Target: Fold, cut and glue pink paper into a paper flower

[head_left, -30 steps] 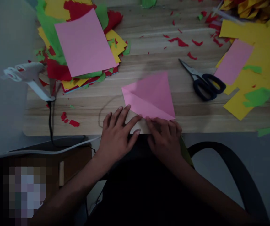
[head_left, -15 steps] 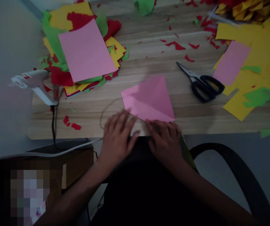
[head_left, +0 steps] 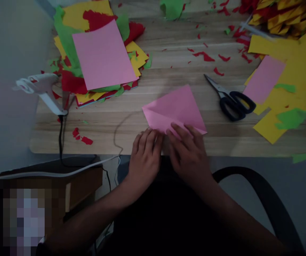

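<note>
A folded sheet of pink paper (head_left: 178,106) lies near the front edge of the wooden table, with crease lines across it. My right hand (head_left: 189,149) rests its fingers on the paper's lower right part, fingers slightly spread and pressing down. At the paper's lower left edge is my left hand (head_left: 146,153), fingers stretched forward and close together, their tips touching the edge or the table beside it. Scissors (head_left: 231,101) with dark blue handles lie to the right of the paper, tips pointing up and left.
A larger pink sheet (head_left: 103,57) tops a pile of coloured scraps at the left. Beside it stands a white glue gun (head_left: 42,90) with a black cord. Yellow sheets (head_left: 297,67) and a pink strip (head_left: 266,80) lie right. Red scraps (head_left: 205,56) dot the table (head_left: 169,46).
My right hand has moved up onto the paper, its fingers now over the lower edge. My left hand has shifted right, its fingers closer together. The paper's lower left part looks folded over.
</note>
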A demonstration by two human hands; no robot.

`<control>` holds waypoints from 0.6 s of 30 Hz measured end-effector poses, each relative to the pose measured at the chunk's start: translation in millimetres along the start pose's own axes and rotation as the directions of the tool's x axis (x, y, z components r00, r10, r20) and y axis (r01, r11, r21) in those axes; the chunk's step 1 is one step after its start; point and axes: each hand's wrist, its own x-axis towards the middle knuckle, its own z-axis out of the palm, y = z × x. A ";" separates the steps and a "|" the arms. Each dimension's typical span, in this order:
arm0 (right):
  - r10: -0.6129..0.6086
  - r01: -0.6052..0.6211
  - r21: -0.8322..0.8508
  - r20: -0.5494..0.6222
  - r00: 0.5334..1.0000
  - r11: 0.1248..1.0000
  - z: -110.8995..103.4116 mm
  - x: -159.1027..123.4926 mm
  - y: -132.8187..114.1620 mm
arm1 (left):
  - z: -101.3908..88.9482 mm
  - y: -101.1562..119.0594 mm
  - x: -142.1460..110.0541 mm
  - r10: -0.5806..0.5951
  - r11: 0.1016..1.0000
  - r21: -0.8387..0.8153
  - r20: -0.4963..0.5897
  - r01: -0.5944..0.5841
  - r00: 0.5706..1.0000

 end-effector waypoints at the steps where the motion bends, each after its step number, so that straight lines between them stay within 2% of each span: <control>1: -0.012 0.012 0.000 0.028 1.000 1.000 5.3 -2.6 -4.8 | 2.7 -0.2 -0.6 0.024 1.000 -0.003 -0.009 -0.024 1.000; 4: -0.018 0.019 -0.008 0.097 0.995 1.000 17.9 -12.1 -16.2 | 8.3 -6.6 -2.0 0.077 0.997 -0.011 -0.024 -0.077 0.997; 7: -0.001 0.009 -0.060 0.131 0.991 0.998 20.0 -17.0 -16.8 | 7.4 -15.4 -1.7 0.061 0.997 -0.043 -0.004 -0.061 0.998; 12: -0.012 0.032 -0.120 0.162 0.987 0.992 3.8 -18.6 -0.4 | -1.2 -28.2 0.0 0.034 0.998 -0.052 0.064 -0.031 0.997; 18: -0.030 0.047 -0.131 0.127 0.991 0.990 -13.0 -32.6 20.2 | -15.1 -50.8 1.6 0.035 0.997 -0.067 0.109 -0.027 0.993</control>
